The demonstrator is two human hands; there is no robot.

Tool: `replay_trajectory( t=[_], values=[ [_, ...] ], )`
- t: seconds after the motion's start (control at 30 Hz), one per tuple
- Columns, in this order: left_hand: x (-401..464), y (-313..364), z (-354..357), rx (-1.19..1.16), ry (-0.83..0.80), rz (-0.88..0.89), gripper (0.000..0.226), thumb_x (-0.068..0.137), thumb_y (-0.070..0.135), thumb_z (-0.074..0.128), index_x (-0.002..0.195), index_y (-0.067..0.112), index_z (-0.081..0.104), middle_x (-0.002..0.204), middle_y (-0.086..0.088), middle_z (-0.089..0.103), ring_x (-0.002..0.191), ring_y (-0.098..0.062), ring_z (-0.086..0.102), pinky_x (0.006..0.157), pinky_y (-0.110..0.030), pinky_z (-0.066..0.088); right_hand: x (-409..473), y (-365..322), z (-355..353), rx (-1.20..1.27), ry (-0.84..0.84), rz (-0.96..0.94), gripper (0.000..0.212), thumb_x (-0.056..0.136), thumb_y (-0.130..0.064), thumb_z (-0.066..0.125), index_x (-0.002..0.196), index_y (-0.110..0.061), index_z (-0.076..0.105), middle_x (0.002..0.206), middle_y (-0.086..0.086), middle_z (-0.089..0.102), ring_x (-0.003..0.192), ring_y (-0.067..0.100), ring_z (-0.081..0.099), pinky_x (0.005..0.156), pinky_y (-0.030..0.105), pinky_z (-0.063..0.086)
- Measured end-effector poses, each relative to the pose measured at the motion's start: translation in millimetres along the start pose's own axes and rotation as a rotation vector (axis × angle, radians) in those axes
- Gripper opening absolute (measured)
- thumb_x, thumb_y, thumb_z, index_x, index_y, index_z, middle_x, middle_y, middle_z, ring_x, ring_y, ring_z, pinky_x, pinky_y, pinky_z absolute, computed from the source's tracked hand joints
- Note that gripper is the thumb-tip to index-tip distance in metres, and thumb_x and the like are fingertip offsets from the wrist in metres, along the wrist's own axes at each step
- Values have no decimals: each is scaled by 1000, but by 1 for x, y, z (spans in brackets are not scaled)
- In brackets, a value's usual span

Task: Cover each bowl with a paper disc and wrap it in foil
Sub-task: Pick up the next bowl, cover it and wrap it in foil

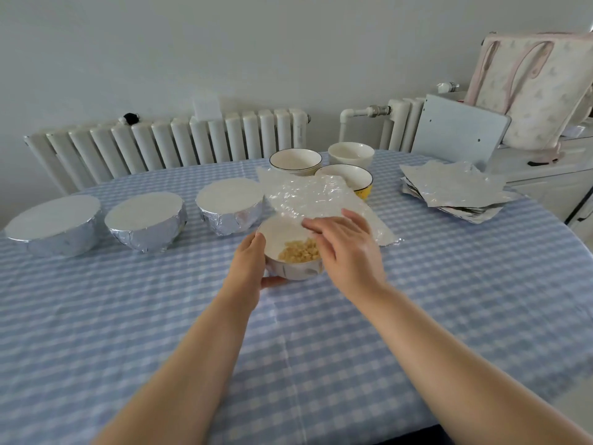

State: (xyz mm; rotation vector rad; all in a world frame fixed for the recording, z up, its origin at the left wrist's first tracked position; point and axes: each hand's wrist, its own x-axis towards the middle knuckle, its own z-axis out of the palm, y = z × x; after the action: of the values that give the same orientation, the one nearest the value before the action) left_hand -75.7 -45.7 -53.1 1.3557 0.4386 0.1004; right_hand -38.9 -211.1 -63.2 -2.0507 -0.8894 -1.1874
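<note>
Near the middle of the counter (417, 316), the left hand (248, 261) grips the side of a white bowl (290, 252) holding yellow grains. The right hand (345, 242) lies over its rim with fingers straight, touching a crinkled sheet (314, 197). Three foil-wrapped bowls (146, 221) stand toward the left edge, and a foil stack (455, 191) lies toward the far right edge.

White bowl (290, 252), corn inside, uncovered
</note>
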Motion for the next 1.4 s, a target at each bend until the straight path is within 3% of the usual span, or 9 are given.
replay_trajectory(
  t=[0.17, 0.33, 0.53, 0.77, 0.87, 0.97, 1.03, 1.17, 1.4],
  values=[
    [-3, 5, -28, 53, -117, -21, 33, 104, 38, 40, 113, 24, 69, 107, -3, 73, 100, -20, 69, 77, -53, 60, -2, -29, 3, 37, -100, -107, 21, 88, -5, 59, 100, -14, 75, 93, -5, 75, 90, 14, 69, 102, 37, 43],
    [12, 14, -59, -40, -92, -138, 90, 86, 83, 15, 118, 18, 69, 109, -5, 74, 104, -26, 68, 86, -48, 57, -5, -49, 5, 38, -213, -161, 18, 94, -27, 60, 97, -15, 73, 86, -8, 74, 82, 15, 70, 97, 38, 48],
    [15, 21, -66, 186, -32, -74, 6, 91, 15, 57, 91, 12, 62, 86, -7, 60, 77, -21, 60, 73, -34, 57, 28, -68, -22, 116, -548, 215, 72, 95, -68, 21, 101, -19, 73, 86, -1, 74, 84, 21, 66, 78, 30, 48],
    [10, 40, -61, 344, 38, -19, 18, 91, 8, 52, 73, 14, 52, 60, 3, 50, 59, -12, 49, 47, -20, 46, 68, -30, -27, -174, -1071, 321, 55, 98, -50, 49, 145, -21, 45, 157, -2, 35, 141, 20, 36, 111, 34, 30],
    [10, 41, -62, 500, 127, 181, 5, 90, 12, 52, 89, 11, 57, 76, 5, 55, 67, -11, 54, 60, -23, 46, 60, -22, -18, -278, -1141, 249, 54, 101, -46, 44, 143, -13, 45, 159, 3, 30, 147, 22, 23, 117, 38, 24],
    [1, 45, -60, 715, 306, 554, 41, 93, 22, 57, 133, 19, 49, 126, 9, 51, 114, -9, 51, 98, -31, 41, 52, -17, -12, -331, -1129, 207, 41, 104, -36, 37, 124, -6, 54, 135, 6, 47, 135, 24, 37, 107, 39, 33],
    [-9, 56, -49, 865, 151, 692, 44, 97, 24, 54, 140, 22, 47, 142, 9, 48, 127, -15, 47, 106, -31, 34, 49, -15, -10, -336, -1118, 197, 39, 104, -33, 35, 124, -5, 54, 139, 8, 46, 137, 25, 36, 111, 39, 32],
    [-5, 55, -23, 1429, -237, 604, 52, 106, 32, 31, 154, 14, 26, 164, -3, 16, 151, -17, 14, 121, -35, 14, 49, -13, -10, -380, -1127, 195, 41, 104, -32, 34, 128, -3, 53, 143, 11, 43, 140, 26, 32, 113, 39, 26],
    [5, 29, -19, 1671, -274, 555, 59, 105, 42, 22, 157, 14, 13, 166, -3, 0, 153, -17, -3, 123, -38, 0, 45, -6, -13, -301, -1167, 241, 48, 104, -16, 35, 150, -5, 27, 165, 8, 4, 152, 23, 5, 123, 37, 11]
  ],
)
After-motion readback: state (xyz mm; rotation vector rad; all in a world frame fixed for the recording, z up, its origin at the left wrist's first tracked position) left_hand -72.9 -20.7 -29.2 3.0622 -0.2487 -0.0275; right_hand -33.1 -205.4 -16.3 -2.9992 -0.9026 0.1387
